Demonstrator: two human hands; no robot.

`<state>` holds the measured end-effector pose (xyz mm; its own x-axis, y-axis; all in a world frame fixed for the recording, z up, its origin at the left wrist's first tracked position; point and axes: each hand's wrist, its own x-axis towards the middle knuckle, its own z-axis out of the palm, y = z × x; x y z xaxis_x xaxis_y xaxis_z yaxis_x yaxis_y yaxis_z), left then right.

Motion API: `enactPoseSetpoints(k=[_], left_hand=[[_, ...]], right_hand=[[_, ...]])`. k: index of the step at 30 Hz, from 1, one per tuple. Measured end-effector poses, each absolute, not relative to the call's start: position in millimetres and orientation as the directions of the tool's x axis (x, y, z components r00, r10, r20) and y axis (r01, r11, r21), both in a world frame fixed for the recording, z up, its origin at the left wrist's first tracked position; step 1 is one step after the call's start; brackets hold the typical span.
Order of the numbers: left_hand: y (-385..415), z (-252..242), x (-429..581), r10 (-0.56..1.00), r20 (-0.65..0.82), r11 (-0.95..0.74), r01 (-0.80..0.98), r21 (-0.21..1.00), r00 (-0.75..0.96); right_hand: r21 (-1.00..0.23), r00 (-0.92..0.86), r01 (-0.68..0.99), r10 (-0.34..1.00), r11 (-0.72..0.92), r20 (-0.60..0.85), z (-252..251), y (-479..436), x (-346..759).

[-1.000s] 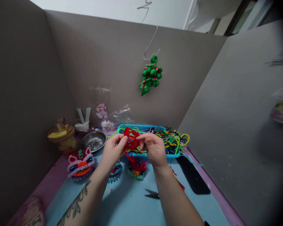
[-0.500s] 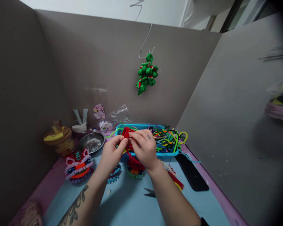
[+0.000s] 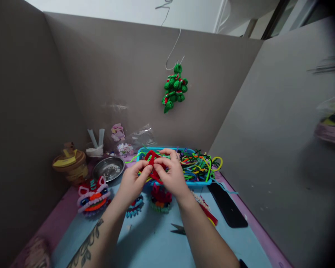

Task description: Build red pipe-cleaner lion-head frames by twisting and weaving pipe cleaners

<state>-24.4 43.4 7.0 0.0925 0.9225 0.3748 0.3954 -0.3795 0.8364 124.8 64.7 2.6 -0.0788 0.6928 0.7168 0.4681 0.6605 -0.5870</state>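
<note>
Between my fingertips is a red fuzzy strip (image 3: 151, 158), bent into loops, with open gaps in it. My left hand (image 3: 136, 178) pinches its left side between thumb and forefinger. On its right side, my right hand (image 3: 171, 175) pinches it close to the left fingertips. Both hands are above the near edge of a blue basket (image 3: 201, 183) full of coloured fuzzy stems (image 3: 202, 165). Below them on the blue mat sits a red and green fuzzy piece (image 3: 161, 201). A blue fuzzy piece (image 3: 134, 207) is partly hidden behind my left wrist.
A lion-like figure (image 3: 93, 197), a metal dish (image 3: 108, 169) and a brown pot (image 3: 71, 167) stand at the left. Scissors (image 3: 178, 229) lie beside my right forearm, a black phone (image 3: 229, 206) farther right. A green ornament (image 3: 174, 89) hangs from a wire.
The red strip has turned and its loops now show more openly. My right hand has rotated, its fingers spreading from over the strip to its right side.
</note>
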Motion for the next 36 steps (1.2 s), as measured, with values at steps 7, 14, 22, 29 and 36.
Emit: enactPoseSetpoints(k=[7, 14, 22, 29, 36], left_hand=[[45, 8, -31, 0.914, 0.379, -0.399, 0.500, 0.769, 0.147], [52, 3, -36, 0.929, 0.361, -0.299, 0.404, 0.865, -0.085], [53, 0, -31, 0.886, 0.459, -0.354, 0.542, 0.762, -0.067], [62, -11, -37, 0.832, 0.555, -0.394, 0.683, 0.615, -0.020], [66, -10, -36, 0.957, 0.275, -0.254, 0.198, 0.947, -0.091]], right_hand=[[-0.689, -0.105, 0.413, 0.782, 0.596, 0.614, 1, 67, 125], [-0.594, -0.256, 0.269, 0.651, 0.758, 0.715, 7, 62, 132], [-0.600, -0.294, 0.195, 0.630, 0.776, 0.719, 6, 45, 113], [-0.658, -0.020, -0.438, 0.725, 0.613, 0.689, 22, 33, 135], [-0.793, -0.006, -0.310, 0.833, 0.525, 0.554, 7, 70, 141]])
